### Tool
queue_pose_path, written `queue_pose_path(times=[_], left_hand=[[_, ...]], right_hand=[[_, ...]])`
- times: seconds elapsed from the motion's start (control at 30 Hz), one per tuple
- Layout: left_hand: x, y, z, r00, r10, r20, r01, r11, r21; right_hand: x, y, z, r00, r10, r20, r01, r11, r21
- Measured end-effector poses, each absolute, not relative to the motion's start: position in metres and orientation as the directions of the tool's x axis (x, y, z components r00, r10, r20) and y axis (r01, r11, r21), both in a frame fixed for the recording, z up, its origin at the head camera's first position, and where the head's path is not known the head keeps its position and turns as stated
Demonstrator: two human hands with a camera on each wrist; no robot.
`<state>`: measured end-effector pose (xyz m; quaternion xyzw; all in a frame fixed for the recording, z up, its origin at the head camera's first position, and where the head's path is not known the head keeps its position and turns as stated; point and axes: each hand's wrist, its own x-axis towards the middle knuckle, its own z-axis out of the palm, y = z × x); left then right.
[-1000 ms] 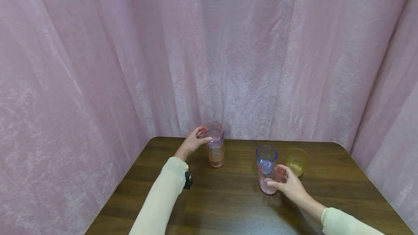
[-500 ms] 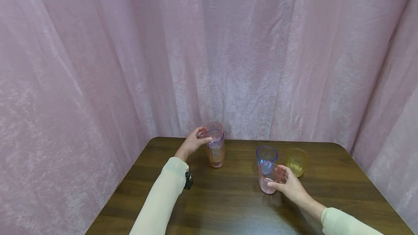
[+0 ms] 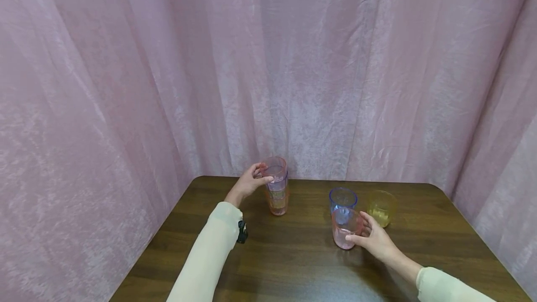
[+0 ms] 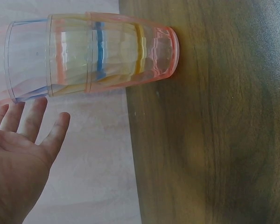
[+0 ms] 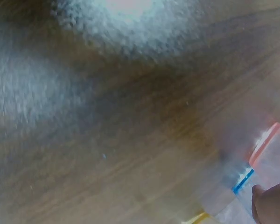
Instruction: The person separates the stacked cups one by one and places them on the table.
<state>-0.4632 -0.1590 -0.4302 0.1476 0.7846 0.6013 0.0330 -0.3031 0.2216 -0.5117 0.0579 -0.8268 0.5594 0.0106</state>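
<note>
My left hand [image 3: 248, 183] holds the top pink cup [image 3: 277, 164] of a tall stack of clear coloured cups, thumb in front and fingers behind it. In the left wrist view, a blue-rimmed cup [image 4: 30, 70], a yellow-rimmed cup [image 4: 67, 77] and a pink bottom cup [image 4: 165, 51] show in this stack. My right hand [image 3: 375, 240] has its thumb and fingers spread loosely at the side of another pink cup [image 3: 341, 241]. That cup stands upright on the table; its red and blue bands show beside the thumb [image 5: 269, 200] in the right wrist view.
Behind the right-hand pink cup stands a blue cup [image 3: 337, 199], and right of that a yellow cup [image 3: 383, 206]. The brown wooden table [image 3: 293, 264] has rounded far corners. A pink curtain [image 3: 310, 83] hangs directly behind and around it.
My right fingers have loosened and drawn slightly right, from behind the pink cup to its edge. That cup and my left hand at the stack look the same.
</note>
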Motion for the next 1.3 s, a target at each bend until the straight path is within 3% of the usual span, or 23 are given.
queue_pose_path(times=[0.73, 1.3], left_hand=[[-0.463, -0.159, -0.432, -0.953, 0.276, 0.129, 0.191, 0.212, 0.958], [-0.462, -0.157, -0.433, -0.96, 0.268, 0.084, 0.147, 0.226, 0.963]], right_hand=[[-0.313, 0.226, -0.469, -0.987, -0.119, 0.109, -0.146, 0.369, -0.918], [-0.331, 0.199, -0.43, -0.966, -0.177, 0.189, -0.239, 0.337, -0.911]])
